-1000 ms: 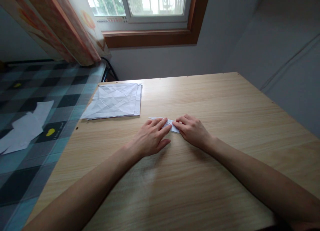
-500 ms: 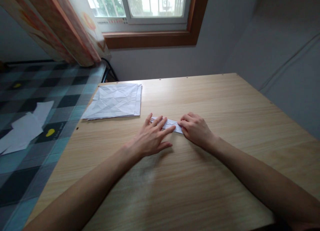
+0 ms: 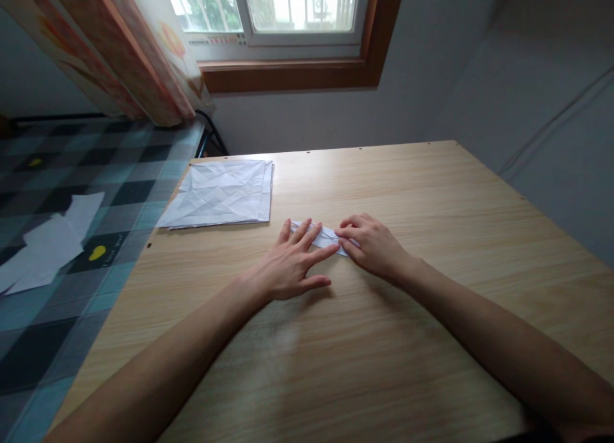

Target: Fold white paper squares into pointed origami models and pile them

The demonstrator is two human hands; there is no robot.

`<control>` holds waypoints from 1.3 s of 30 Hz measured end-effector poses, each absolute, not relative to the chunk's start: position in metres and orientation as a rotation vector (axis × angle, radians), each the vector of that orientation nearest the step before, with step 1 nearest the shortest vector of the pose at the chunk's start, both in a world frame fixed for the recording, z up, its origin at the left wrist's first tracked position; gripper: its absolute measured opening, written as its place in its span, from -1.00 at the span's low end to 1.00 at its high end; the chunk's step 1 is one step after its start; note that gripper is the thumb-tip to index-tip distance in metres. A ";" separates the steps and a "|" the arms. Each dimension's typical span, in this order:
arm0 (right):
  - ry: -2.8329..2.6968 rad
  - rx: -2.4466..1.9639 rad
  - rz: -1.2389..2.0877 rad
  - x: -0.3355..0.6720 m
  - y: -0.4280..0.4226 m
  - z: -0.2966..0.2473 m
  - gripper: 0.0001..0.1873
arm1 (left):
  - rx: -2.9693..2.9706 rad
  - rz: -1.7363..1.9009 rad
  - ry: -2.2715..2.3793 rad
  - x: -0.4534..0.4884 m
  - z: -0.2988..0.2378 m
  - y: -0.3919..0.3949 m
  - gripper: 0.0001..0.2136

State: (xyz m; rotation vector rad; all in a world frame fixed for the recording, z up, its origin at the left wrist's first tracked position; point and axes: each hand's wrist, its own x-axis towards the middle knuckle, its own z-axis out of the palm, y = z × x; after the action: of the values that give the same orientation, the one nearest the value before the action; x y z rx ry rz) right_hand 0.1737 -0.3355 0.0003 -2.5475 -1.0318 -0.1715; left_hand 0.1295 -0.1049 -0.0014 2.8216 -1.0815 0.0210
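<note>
A small folded strip of white paper (image 3: 322,236) lies on the wooden table (image 3: 432,194), partly covered by both hands. My left hand (image 3: 290,264) rests flat on its left end, fingers stretched out and spread. My right hand (image 3: 371,245) sits at the right end with fingers curled, its fingertips pressing down on the paper. The fingertips of the two hands nearly meet over the strip.
A stack of creased white sheets (image 3: 220,192) lies at the table's far left corner. Left of the table is a checked blue and grey bedcover (image 3: 52,174) with loose white papers (image 3: 48,241) on it. A curtain (image 3: 144,59) and window (image 3: 278,8) are behind.
My left fingers have spread wider over the strip. My right hand first slid right along the paper, then came back left to meet the left fingertips.
</note>
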 end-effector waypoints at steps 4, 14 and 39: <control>-0.837 -2.511 -0.089 0.174 -0.333 0.002 -0.83 | 2.833 0.229 -0.957 0.130 -0.004 -0.107 -0.45; -0.661 -2.400 -0.038 0.174 -0.318 -0.003 -0.86 | 2.817 0.625 -0.705 0.135 -0.001 -0.111 -0.77; -0.250 -1.614 0.039 0.165 -0.305 -0.014 -0.58 | 1.582 0.283 0.102 0.141 0.000 -0.130 -0.77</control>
State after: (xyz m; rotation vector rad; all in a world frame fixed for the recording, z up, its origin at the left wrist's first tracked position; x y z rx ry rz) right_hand 0.1646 -0.3053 -0.0136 -1.6143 -0.2499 0.0394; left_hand 0.1411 -0.1296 -0.0003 1.5825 0.1022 0.2829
